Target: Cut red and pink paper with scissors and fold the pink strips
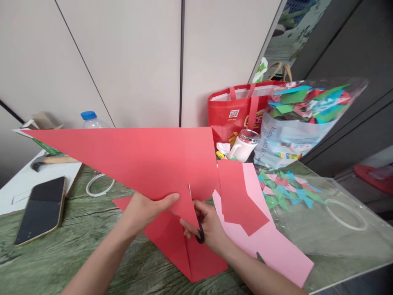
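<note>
A large sheet of red paper point(153, 151), pointed toward the left, is held up above the table. My left hand point(147, 211) pinches its lower edge, thumb on top. In my right hand point(207, 223) is a pair of scissors point(200, 233); a black handle loop shows by the fingers, and most of the blades are hidden by the paper. The scissors sit in a cut running up from the lower edge. Beneath both hands lies another folded piece of red paper point(184, 254). Cut red paper point(239, 196) rests on pink paper point(276, 246) to the right.
At left are a phone point(41, 211), a hammer point(55, 159) and a white ring point(100, 186). A capped bottle point(89, 116) stands behind the sheet. Toward the back right are a red bag point(225, 108), a white mug point(244, 145), a bag of paper scraps point(285, 135) and loose scraps point(285, 190).
</note>
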### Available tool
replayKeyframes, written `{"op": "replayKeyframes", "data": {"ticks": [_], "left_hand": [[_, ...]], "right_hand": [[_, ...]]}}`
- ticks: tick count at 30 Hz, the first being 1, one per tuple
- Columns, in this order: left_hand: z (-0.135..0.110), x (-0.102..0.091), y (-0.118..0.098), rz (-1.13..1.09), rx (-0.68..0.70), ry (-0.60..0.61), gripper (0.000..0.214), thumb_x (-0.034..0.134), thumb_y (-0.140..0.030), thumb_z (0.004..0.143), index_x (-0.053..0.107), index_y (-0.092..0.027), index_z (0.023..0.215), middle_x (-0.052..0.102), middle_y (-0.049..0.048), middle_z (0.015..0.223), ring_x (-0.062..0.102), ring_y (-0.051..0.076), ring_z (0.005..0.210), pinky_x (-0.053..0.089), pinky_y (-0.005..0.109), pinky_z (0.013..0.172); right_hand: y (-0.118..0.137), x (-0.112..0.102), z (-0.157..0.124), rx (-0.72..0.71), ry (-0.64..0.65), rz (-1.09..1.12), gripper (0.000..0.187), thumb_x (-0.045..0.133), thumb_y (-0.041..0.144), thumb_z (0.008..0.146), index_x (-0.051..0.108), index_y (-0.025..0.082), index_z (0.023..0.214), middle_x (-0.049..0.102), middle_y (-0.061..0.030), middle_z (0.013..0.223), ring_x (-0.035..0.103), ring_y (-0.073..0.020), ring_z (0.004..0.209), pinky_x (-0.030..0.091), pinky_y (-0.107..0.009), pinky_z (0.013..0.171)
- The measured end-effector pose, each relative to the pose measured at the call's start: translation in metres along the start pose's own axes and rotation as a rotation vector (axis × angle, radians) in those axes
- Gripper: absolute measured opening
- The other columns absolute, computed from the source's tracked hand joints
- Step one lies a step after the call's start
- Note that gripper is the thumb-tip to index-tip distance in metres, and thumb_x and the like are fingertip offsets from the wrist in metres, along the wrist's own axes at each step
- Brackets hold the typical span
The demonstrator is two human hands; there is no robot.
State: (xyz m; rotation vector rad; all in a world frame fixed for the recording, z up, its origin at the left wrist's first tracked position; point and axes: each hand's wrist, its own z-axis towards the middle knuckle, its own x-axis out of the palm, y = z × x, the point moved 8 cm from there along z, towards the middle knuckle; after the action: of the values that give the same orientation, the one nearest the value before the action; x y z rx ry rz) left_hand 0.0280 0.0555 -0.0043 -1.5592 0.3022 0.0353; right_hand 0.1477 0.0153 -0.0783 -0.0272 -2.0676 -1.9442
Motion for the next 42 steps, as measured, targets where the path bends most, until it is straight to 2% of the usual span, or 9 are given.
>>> {"op": "replayKeyframes", "data": {"ticks": [5, 10, 17, 20, 24, 29, 34, 42], "left_hand": [[0.000, 0.002, 0.000, -0.048, -0.011, 0.033, 0.033, 0.067, -0.036, 0.067, 0.058, -0.018, 0.093, 0.067, 0.0084, 0.101, 0.064, 0.025, 0.089, 0.054, 0.036, 0.071], [0.002, 0.004, -0.004, -0.197, -0.032, 0.139, 0.033, 0.061, -0.043, 0.073, 0.060, -0.018, 0.094, 0.069, 0.0073, 0.094, 0.066, 0.025, 0.076, 0.057, 0.034, 0.055], [0.003, 0.000, 0.001, -0.218, -0.077, 0.110, 0.037, 0.068, -0.036, 0.067, 0.061, -0.019, 0.099, 0.068, 0.0073, 0.102, 0.067, 0.027, 0.082, 0.059, 0.038, 0.060], [0.001, 0.002, 0.001, -0.200, -0.089, 0.120, 0.037, 0.068, -0.036, 0.067, 0.062, -0.018, 0.098, 0.069, 0.0071, 0.100, 0.067, 0.027, 0.082, 0.060, 0.039, 0.061], [0.000, 0.005, 0.001, -0.191, -0.102, 0.138, 0.036, 0.069, -0.035, 0.064, 0.063, -0.018, 0.096, 0.070, 0.0063, 0.098, 0.067, 0.028, 0.084, 0.060, 0.038, 0.060], [-0.001, 0.008, 0.004, -0.193, -0.135, 0.155, 0.038, 0.069, -0.035, 0.065, 0.061, -0.017, 0.097, 0.069, 0.0064, 0.099, 0.067, 0.027, 0.082, 0.060, 0.039, 0.062], [-0.002, 0.010, 0.005, -0.185, -0.149, 0.175, 0.034, 0.068, -0.034, 0.066, 0.061, -0.016, 0.093, 0.070, 0.0065, 0.098, 0.067, 0.026, 0.082, 0.060, 0.039, 0.063], [-0.002, 0.010, 0.006, -0.195, -0.131, 0.183, 0.034, 0.068, -0.034, 0.067, 0.061, -0.015, 0.095, 0.069, 0.0072, 0.099, 0.067, 0.027, 0.083, 0.061, 0.039, 0.062]], "right_hand": [[0.001, -0.002, 0.002, 0.001, -0.017, -0.014, 0.042, 0.075, 0.048, 0.055, 0.047, 0.020, 0.069, 0.052, 0.0063, 0.051, 0.047, -0.0086, 0.036, 0.043, -0.023, 0.038], [0.001, -0.004, 0.003, -0.024, -0.042, -0.006, 0.041, 0.076, 0.047, 0.055, 0.048, 0.020, 0.069, 0.053, 0.0057, 0.054, 0.048, -0.0084, 0.037, 0.043, -0.023, 0.039], [0.003, -0.005, 0.003, -0.040, -0.054, 0.016, 0.035, 0.074, 0.041, 0.059, 0.050, 0.020, 0.071, 0.054, 0.0055, 0.056, 0.047, -0.0082, 0.039, 0.042, -0.023, 0.040], [0.010, -0.007, 0.004, -0.074, -0.079, 0.017, 0.034, 0.076, 0.037, 0.056, 0.051, 0.020, 0.071, 0.058, 0.0035, 0.060, 0.052, -0.0110, 0.048, 0.045, -0.024, 0.047], [0.018, -0.009, 0.003, -0.133, -0.086, 0.003, 0.033, 0.077, 0.031, 0.057, 0.052, 0.020, 0.075, 0.064, -0.0021, 0.075, 0.060, -0.0167, 0.068, 0.048, -0.027, 0.063], [0.018, -0.010, 0.003, -0.145, -0.073, -0.018, 0.033, 0.076, 0.032, 0.058, 0.054, 0.019, 0.079, 0.067, -0.0046, 0.082, 0.062, -0.0197, 0.075, 0.049, -0.029, 0.068], [0.018, -0.012, 0.003, -0.165, -0.100, -0.008, 0.027, 0.075, 0.028, 0.058, 0.056, 0.020, 0.076, 0.067, -0.0021, 0.079, 0.062, -0.0183, 0.074, 0.049, -0.027, 0.066], [0.018, -0.012, 0.003, -0.099, -0.114, -0.008, 0.026, 0.074, 0.029, 0.056, 0.053, 0.020, 0.069, 0.062, 0.0023, 0.060, 0.055, -0.0112, 0.049, 0.042, -0.021, 0.045]]}}
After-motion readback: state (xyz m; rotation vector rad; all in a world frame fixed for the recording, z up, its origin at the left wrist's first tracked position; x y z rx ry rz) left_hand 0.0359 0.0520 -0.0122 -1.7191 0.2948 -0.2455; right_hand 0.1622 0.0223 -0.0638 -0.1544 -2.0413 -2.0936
